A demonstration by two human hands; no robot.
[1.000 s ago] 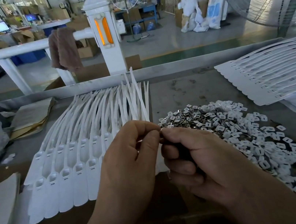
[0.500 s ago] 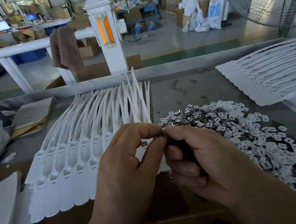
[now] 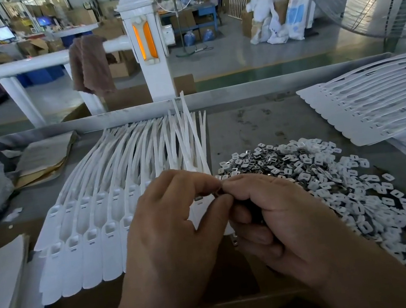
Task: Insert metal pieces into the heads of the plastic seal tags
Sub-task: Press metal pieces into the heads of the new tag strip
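The left hand [image 3: 170,227] and right hand [image 3: 280,221] met above the fanned seal tags [image 3: 96,222], thumbs and forefingers pinching one small metal piece [image 3: 219,192], likely to orient it for a tag head, with the pile [image 3: 304,170] lying close at the right for quick reach.

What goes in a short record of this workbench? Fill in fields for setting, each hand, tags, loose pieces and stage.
Setting: grey worktable in a factory hall
Left hand: thumb and forefinger pinch a small metal piece
Right hand: fingertips meet the left's at that piece; other fingers curled
Seal tags: white, fanned in overlapping rows, mostly left of the hands
Loose pieces: heap right of the hands
Stage: piece held at fingertips, not yet seated in a tag head
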